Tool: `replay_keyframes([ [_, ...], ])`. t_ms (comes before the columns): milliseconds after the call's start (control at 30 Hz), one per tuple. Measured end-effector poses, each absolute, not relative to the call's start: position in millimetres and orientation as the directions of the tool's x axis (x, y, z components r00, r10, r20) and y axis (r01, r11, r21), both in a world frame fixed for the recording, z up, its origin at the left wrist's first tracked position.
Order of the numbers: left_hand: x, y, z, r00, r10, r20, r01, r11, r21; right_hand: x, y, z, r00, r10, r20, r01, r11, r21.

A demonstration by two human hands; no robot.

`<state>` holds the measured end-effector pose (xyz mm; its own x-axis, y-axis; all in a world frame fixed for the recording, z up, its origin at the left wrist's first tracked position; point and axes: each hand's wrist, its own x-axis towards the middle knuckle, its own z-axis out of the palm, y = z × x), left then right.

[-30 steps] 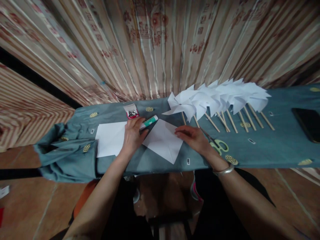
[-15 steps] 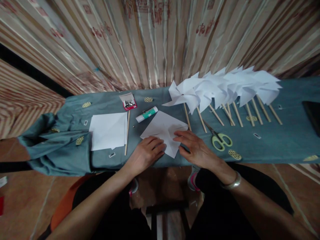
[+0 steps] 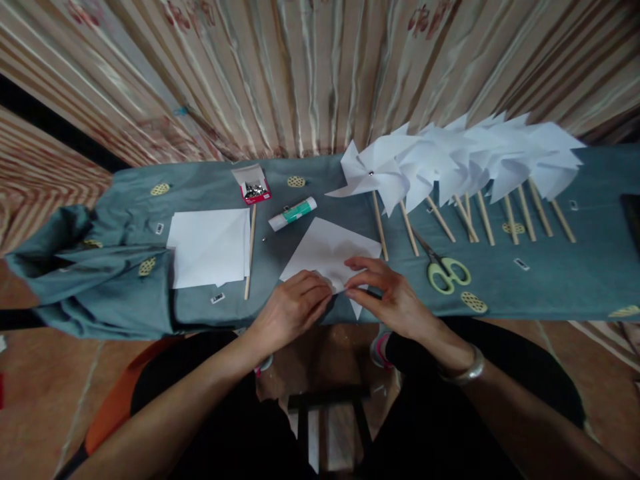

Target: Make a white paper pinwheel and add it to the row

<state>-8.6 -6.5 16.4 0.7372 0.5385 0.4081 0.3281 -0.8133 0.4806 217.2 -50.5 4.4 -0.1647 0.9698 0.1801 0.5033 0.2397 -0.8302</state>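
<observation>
A white sheet of paper [image 3: 325, 243], slit at its near side, lies turned cornerwise before me. My left hand [image 3: 299, 301] has its fingers curled together over the near left edge, holding a flap of it. Thumb and forefinger of my right hand [image 3: 383, 287] pinch the same near part, with a bracelet on that wrist. One pointed corner of paper sticks out below between the hands. Just beyond the sheet lies a glue stick [image 3: 293, 214], and a small metal pin [image 3: 265, 239] is left of it.
Several finished paper pinwheels [image 3: 383, 170] on sticks overlap at the back right. Green-handled scissors [image 3: 442, 272] lie right of my hand. A paper stack [image 3: 210, 248], a wooden stick [image 3: 251, 253] and an open red pin box [image 3: 255, 191] are leftward on the cloth-covered table [image 3: 540, 287].
My right hand has shifted left and pinched the paper beside my left hand. The near part of the sheet is now lifted and folded inward. The view has tilted slightly.
</observation>
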Motion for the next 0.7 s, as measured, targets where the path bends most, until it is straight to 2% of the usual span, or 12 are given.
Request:
replay_keyframes([
  [200, -11, -10, 13, 0.700, 0.593, 0.399, 0.402, -0.788, 0.466, 208, -48, 2, -0.095, 0.975, 0.199, 0.547, 0.219, -0.808],
  [367, -13, -10, 11, 0.728, 0.555, 0.403, 0.341, -0.802, 0.490, 205, -45, 5, -0.094, 0.969, 0.227, 0.603, 0.237, -0.762],
  [700, -13, -10, 8, 0.696, 0.600, 0.394, 0.368, -0.770, 0.521, 203, -47, 6, -0.099, 0.948, 0.303, 0.655, 0.291, -0.697],
])
